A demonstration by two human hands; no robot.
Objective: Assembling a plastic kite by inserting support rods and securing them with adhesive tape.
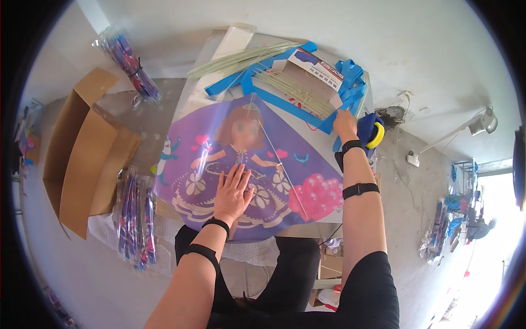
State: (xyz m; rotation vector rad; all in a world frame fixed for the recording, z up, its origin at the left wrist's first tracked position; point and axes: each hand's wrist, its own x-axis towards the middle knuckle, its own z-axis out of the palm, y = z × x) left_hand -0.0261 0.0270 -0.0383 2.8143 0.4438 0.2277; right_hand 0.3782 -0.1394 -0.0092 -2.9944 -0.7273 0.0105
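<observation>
A purple kite sheet (219,131) printed with a princess figure and pink flowers lies spread on the table in front of me. A thin rod (271,145) runs slantwise across its right half. Flat on the sheet's lower middle rests my left hand (234,193), fingers stretched out. My right hand (345,125) is beyond the sheet's right edge, fingers closed on the blue ribbon (318,122); its fingertips are partly hidden. Just to the right of that hand is a yellow tape roll (376,135) on a dark blue holder.
Behind the sheet lie bundles of thin pale sticks (246,60) and an open box (315,71). An opened cardboard carton (82,164) stands at the left, with wrapped bundles (134,219) beside it. Another bundle (129,66) leans at the far wall. A lamp (482,122) reaches out at the right.
</observation>
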